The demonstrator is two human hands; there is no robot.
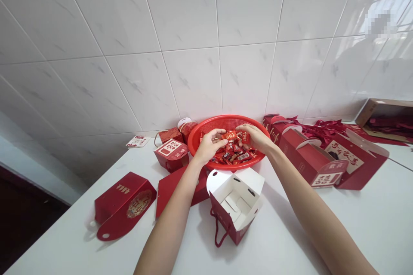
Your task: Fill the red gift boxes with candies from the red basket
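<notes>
Both my hands are inside a red plastic basket (229,117) that holds wrapped candies (229,154). The thumb and forefinger of my left hand (209,145) pinch the edge of a red candy packet (231,135) with gold characters. Opposite it, my right hand (254,138) curls over another red packet (245,137); its thumb is hidden. In front of the basket, between my forearms, stands an open gift box (237,202), dark red outside and white inside. Nothing shows inside it, and a dark red cord handle hangs at its left.
Red gift boxes (171,154) stand left of the basket. A red box with a rounded flap (124,206) lies near the left edge. On the right are more boxes (300,154), dark red ribbons (325,128) and a cardboard box (383,109). A tiled wall (193,17) rises behind.
</notes>
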